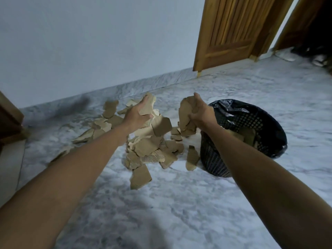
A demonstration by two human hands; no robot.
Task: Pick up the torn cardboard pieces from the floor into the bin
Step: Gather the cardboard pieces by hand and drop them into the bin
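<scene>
Holding cardboard pieces beside bin, scraps inside

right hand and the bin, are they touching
Apart. The head view shows the right hand gripping cardboard pieces left of the bin, with floor between.

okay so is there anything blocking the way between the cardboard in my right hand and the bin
Nothing visible does. The right hand grips cardboard pieces just left of the black bin, whose lined mouth is open, with some cardboard already inside. Only bare floor and loose scraps lie below.
</scene>
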